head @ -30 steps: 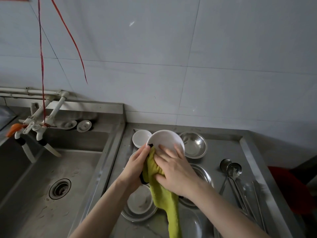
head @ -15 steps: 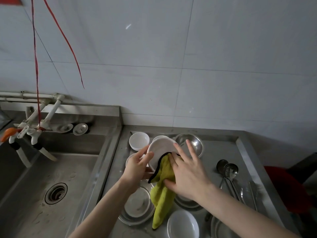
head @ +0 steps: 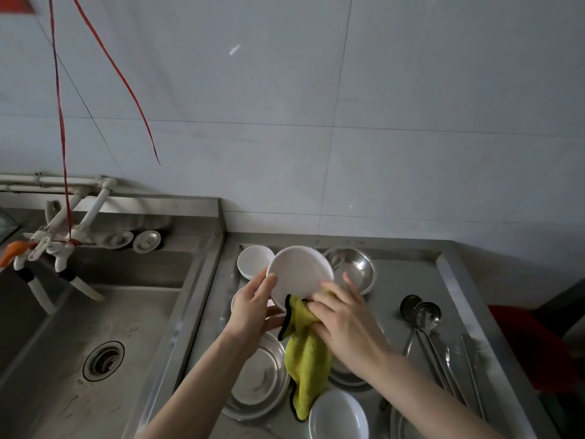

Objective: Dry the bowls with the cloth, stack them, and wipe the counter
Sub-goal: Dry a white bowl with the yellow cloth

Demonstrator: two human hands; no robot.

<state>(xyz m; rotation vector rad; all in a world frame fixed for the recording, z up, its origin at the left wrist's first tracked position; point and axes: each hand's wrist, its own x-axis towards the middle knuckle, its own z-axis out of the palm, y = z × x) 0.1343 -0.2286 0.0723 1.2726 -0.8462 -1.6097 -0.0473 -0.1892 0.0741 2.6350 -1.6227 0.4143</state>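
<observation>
A white bowl [head: 300,270] is held tilted above the back-left part of the steel worktop [head: 408,274]. Its glossy inside is turned toward the camera, and faint specks are seen on it. Its left rim is gripped by the left hand [head: 256,308], the thumb laid over the edge. A yellow-green cloth [head: 305,356] with black edging is bunched under the curled fingers of the right hand [head: 346,321] and pressed against the bowl's lower rim. The forefinger is lifted straight, and the cloth's loose end hangs toward the front edge.

Four more white pieces are counted:
- A small bowl [head: 254,259] is at the back-left corner.
- A hidden bowl [head: 235,301] is mostly covered by the left hand.
- A shallow dish [head: 256,375] is set inside a steel plate [head: 253,411].
- A front bowl [head: 338,416] is at the front edge.

One steel bowl [head: 353,270] is seen by the back edge, just right of the held bowl. Two ladles [head: 421,312] are laid side by side toward the right edge.
</observation>
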